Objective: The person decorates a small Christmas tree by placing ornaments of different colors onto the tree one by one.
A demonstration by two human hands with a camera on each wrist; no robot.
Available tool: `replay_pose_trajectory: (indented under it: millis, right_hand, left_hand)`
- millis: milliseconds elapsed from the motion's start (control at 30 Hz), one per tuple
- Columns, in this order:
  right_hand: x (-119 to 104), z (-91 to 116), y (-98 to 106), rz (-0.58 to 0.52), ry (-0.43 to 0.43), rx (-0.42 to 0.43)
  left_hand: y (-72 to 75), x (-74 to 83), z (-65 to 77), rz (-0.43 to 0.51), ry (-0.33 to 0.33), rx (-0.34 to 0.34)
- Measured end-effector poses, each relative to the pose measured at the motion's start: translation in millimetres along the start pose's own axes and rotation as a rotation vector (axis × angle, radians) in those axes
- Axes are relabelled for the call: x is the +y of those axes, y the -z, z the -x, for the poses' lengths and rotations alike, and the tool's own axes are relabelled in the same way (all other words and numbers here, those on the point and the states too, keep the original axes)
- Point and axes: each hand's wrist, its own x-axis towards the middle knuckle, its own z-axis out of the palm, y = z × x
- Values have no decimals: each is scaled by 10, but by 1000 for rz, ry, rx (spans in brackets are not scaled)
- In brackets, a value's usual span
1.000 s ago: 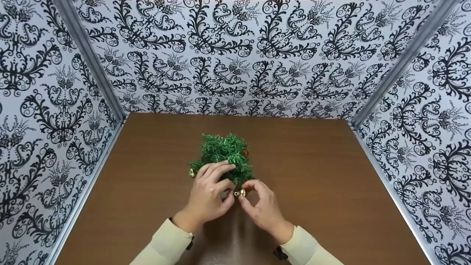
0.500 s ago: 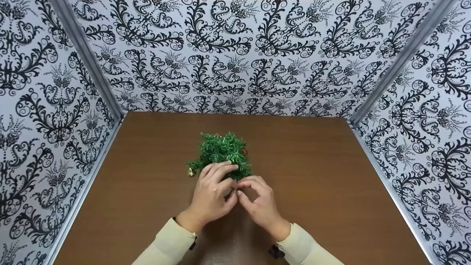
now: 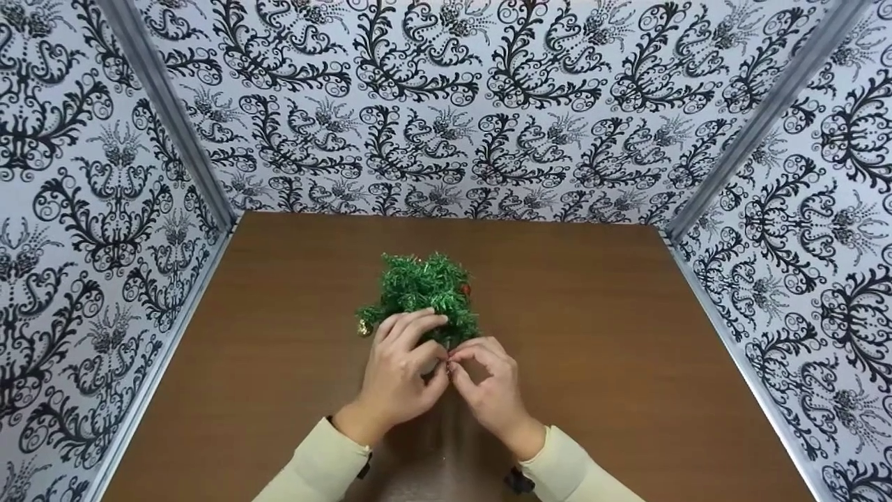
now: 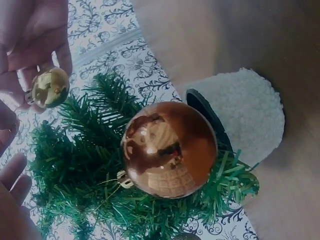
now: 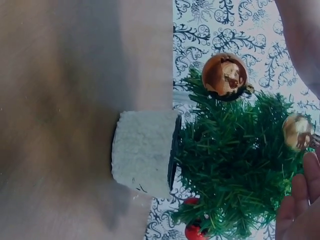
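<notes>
A small tinsel Christmas tree (image 3: 425, 282) stands upright in a rough white pot (image 5: 145, 150). My left hand (image 3: 404, 359) and right hand (image 3: 491, 376) meet in front of it, each with thumb and forefinger brought together. Between them, a small gold Christmas bauble (image 4: 51, 87) hangs by its loop end at the fingertips; the head view hides most of it. Any string there is too fine to make out. The other left fingers rest over the green branches. A larger copper-gold bauble (image 4: 170, 150) hangs lower on the tree, towards its left in the right wrist view.
Red ornaments (image 5: 195, 230) hang low on the tree's right side. A glittery gold ornament (image 3: 364, 326) hangs at its left. Brown table (image 3: 592, 335) surrounds the tree, with patterned walls (image 3: 446, 139) on three sides and grey metal posts at the corners.
The small gold bauble, plainly visible between my fingertips a second ago, has dropped mostly out of sight below them. My right hand has shifted slightly left towards my left hand; the tree stays put.
</notes>
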Motion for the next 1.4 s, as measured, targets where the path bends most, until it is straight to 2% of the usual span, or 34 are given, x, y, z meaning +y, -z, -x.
replay_pose_trajectory:
  millis: [267, 500, 733, 867, 1000, 1100, 1200, 1400]
  right_hand:
    - [10, 13, -11, 40, 54, 46]
    - [-3, 42, -7, 96, 92, 32]
    - [267, 146, -52, 112, 71, 2]
    - [397, 187, -40, 133, 37, -20]
    - [461, 165, -30, 248, 83, 4]
    - [491, 133, -38, 354, 128, 32]
    - [518, 107, -51, 415, 133, 38]
    - [540, 78, -83, 411, 98, 45]
  left_hand:
    - [51, -51, 27, -73, -36, -46]
    - [9, -26, 46, -70, -30, -46]
    - [12, -20, 46, -69, -17, -55]
    - [35, -32, 36, -136, -55, -69]
    - [61, -38, 2, -231, -87, -70]
    - [70, -36, -23, -254, -75, -70]
    - [66, -37, -31, -260, -47, -70]
    - [46, -29, -49, -291, -6, -27]
